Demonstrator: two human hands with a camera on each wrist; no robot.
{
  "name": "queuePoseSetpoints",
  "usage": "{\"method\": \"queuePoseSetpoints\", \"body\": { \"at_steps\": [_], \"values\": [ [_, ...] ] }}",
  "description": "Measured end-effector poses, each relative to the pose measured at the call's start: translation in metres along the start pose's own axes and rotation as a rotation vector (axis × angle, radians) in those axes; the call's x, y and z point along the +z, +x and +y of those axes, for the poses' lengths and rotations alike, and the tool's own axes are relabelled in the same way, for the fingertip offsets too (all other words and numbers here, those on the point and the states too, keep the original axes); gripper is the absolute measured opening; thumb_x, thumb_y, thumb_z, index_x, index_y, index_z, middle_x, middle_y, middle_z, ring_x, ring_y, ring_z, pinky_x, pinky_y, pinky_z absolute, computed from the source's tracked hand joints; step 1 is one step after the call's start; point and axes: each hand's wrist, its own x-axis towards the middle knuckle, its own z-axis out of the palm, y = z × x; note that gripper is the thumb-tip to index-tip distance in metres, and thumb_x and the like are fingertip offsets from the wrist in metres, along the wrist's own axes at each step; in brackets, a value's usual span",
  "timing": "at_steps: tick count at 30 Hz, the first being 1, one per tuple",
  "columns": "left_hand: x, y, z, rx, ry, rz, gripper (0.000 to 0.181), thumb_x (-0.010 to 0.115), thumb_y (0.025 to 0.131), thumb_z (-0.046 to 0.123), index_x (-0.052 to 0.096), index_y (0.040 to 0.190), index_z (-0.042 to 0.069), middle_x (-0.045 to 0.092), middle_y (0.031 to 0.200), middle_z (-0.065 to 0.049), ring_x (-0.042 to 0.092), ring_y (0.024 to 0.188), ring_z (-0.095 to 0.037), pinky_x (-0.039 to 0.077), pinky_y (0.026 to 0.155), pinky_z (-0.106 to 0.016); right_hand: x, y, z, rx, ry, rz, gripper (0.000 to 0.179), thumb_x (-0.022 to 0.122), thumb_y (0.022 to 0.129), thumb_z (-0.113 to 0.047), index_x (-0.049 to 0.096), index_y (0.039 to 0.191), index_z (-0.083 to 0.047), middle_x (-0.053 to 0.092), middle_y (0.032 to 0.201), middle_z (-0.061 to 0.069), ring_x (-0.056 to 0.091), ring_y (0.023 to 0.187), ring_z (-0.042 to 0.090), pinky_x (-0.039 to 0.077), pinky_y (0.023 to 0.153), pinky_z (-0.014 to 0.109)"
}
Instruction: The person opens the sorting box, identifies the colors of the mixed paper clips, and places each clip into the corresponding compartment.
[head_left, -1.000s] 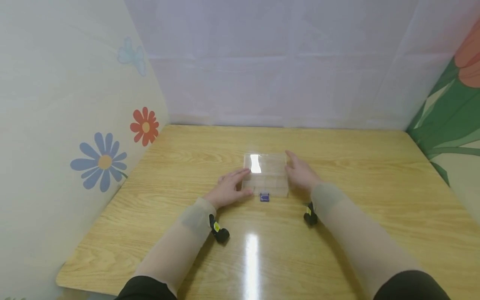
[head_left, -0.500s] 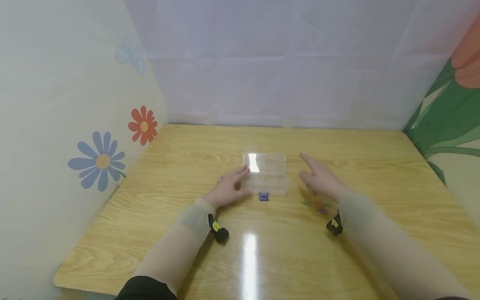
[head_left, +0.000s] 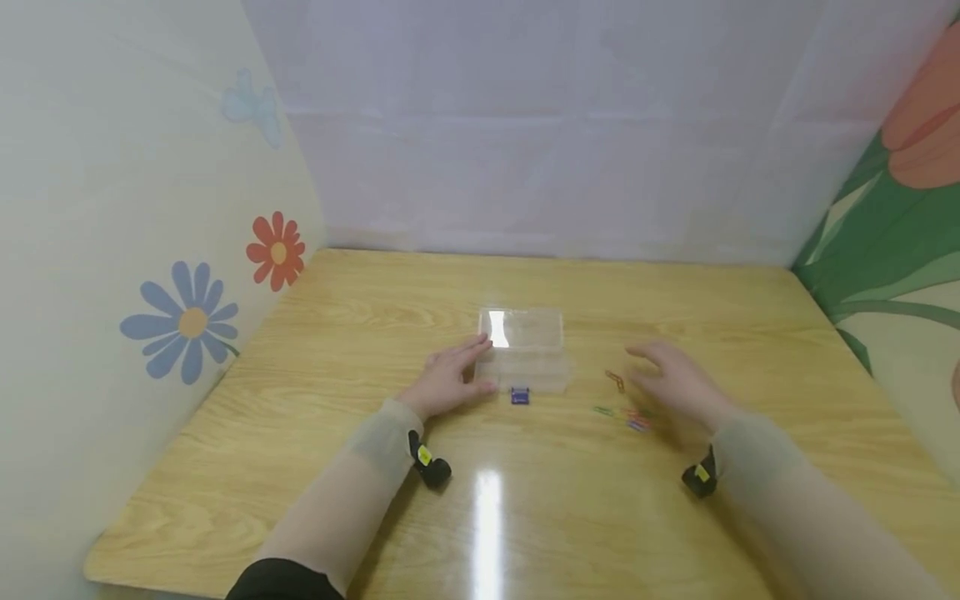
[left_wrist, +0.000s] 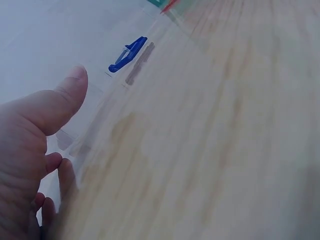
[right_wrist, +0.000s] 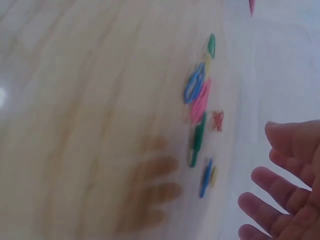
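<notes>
A clear plastic box (head_left: 525, 371) with a blue latch (head_left: 520, 396) at its front edge lies on the wooden table. My left hand (head_left: 447, 382) rests against the box's left side, fingers fairly straight and thumb near the front corner. The latch (left_wrist: 128, 54) also shows beyond my thumb in the left wrist view. To the right of the box, my right hand (head_left: 675, 383) hovers with fingers spread, holding nothing. Beside and below it lie several coloured paper clips: an orange paper clip (head_left: 615, 381), a green paper clip (head_left: 603, 411) and, in the right wrist view, a pink paper clip (right_wrist: 201, 102).
The wooden table (head_left: 360, 317) reaches back to a pale cloth wall (head_left: 555, 183). Printed flowers (head_left: 192, 323) decorate the left side panel. A black wrist camera (head_left: 431, 463) sits on the left wrist and a second camera (head_left: 701, 475) on the right one.
My right hand has left the box's right edge and moved right and nearer, uncovering the paper clips. The left hand stays at the box. The view has shifted slightly.
</notes>
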Motion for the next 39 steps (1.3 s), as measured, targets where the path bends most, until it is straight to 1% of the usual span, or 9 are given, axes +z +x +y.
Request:
{"method": "queuePoseSetpoints", "body": {
  "at_steps": [1, 4, 8, 13, 16, 21, 24, 31, 39],
  "values": [
    [0.0, 0.0, 0.0, 0.0, -0.002, -0.002, 0.081, 0.061, 0.086, 0.058, 0.028, 0.152, 0.024, 0.015, 0.159, 0.012, 0.023, 0.143, -0.024, 0.01, 0.112, -0.054, 0.001, -0.001, 0.003, 0.015, 0.01, -0.002, 0.052, 0.054, 0.098, -0.025, 0.042, 0.142, -0.002, 0.036, 0.145, 0.027, 0.034, 0.131, 0.048, 0.028, 0.103, 0.064],
    [-0.001, -0.001, 0.001, -0.01, -0.011, -0.012, 0.081, 0.062, 0.086, 0.057, 0.028, 0.152, 0.025, 0.014, 0.158, 0.014, 0.023, 0.143, -0.023, 0.01, 0.112, -0.053, 0.003, -0.003, 0.01, 0.059, 0.046, -0.008, 0.054, 0.056, 0.097, -0.026, 0.04, 0.144, -0.003, 0.034, 0.147, 0.026, 0.033, 0.131, 0.047, 0.027, 0.104, 0.064],
    [-0.001, -0.001, 0.001, -0.017, -0.009, -0.014, 0.08, 0.062, 0.086, 0.056, 0.027, 0.152, 0.027, 0.012, 0.158, 0.017, 0.023, 0.143, -0.022, 0.01, 0.112, -0.052, 0.004, -0.005, 0.019, 0.091, 0.086, -0.003, 0.056, 0.059, 0.096, -0.028, 0.041, 0.144, -0.005, 0.035, 0.147, 0.025, 0.032, 0.132, 0.047, 0.026, 0.104, 0.065],
    [0.0, 0.0, 0.001, -0.01, -0.018, -0.009, 0.081, 0.063, 0.086, 0.056, 0.027, 0.152, 0.026, 0.014, 0.158, 0.015, 0.024, 0.143, -0.023, 0.008, 0.112, -0.053, 0.004, -0.01, 0.028, 0.126, 0.132, -0.001, 0.059, 0.061, 0.094, -0.035, 0.043, 0.142, -0.005, 0.039, 0.144, 0.025, 0.039, 0.128, 0.047, 0.03, 0.102, 0.064],
    [0.0, -0.001, 0.001, -0.01, -0.02, -0.007, 0.082, 0.062, 0.086, 0.057, 0.027, 0.153, 0.026, 0.015, 0.158, 0.015, 0.023, 0.143, -0.023, 0.007, 0.112, -0.054, 0.006, -0.011, 0.033, 0.168, 0.186, -0.002, 0.057, 0.064, 0.093, -0.033, 0.046, 0.14, -0.005, 0.045, 0.14, 0.024, 0.042, 0.126, 0.045, 0.031, 0.102, 0.062],
    [-0.001, -0.001, 0.0, -0.013, -0.027, -0.007, 0.081, 0.062, 0.086, 0.056, 0.027, 0.153, 0.027, 0.015, 0.158, 0.014, 0.023, 0.143, -0.024, 0.007, 0.112, -0.054, 0.01, -0.01, 0.039, 0.261, 0.267, 0.004, 0.051, 0.064, 0.092, -0.028, 0.051, 0.135, -0.004, 0.048, 0.137, 0.023, 0.04, 0.127, 0.043, 0.026, 0.105, 0.061],
    [0.0, -0.001, 0.0, -0.01, -0.027, -0.011, 0.08, 0.062, 0.087, 0.055, 0.027, 0.153, 0.026, 0.016, 0.159, 0.013, 0.023, 0.143, -0.025, 0.007, 0.112, -0.054, 0.012, -0.009, 0.041, 0.274, 0.266, 0.012, 0.049, 0.064, 0.092, -0.028, 0.053, 0.133, -0.003, 0.046, 0.137, 0.024, 0.038, 0.128, 0.043, 0.024, 0.106, 0.061],
    [-0.003, -0.003, 0.002, -0.003, -0.023, -0.04, 0.079, 0.061, 0.087, 0.056, 0.026, 0.152, 0.03, 0.016, 0.157, 0.016, 0.024, 0.142, -0.022, 0.005, 0.113, -0.054, 0.015, -0.005, 0.042, 0.257, 0.221, 0.026, 0.043, 0.065, 0.091, -0.029, 0.059, 0.125, -0.003, 0.051, 0.133, 0.023, 0.041, 0.126, 0.043, 0.028, 0.105, 0.06],
    [-0.004, -0.002, 0.005, 0.0, -0.004, -0.038, 0.079, 0.062, 0.087, 0.055, 0.026, 0.153, 0.029, 0.017, 0.158, 0.015, 0.025, 0.142, -0.021, 0.008, 0.112, -0.052, 0.015, -0.003, 0.038, 0.312, 0.198, 0.023, 0.034, 0.066, 0.091, -0.03, 0.066, 0.113, -0.005, 0.056, 0.126, 0.021, 0.046, 0.119, 0.041, 0.033, 0.101, 0.058]
  ]
}}
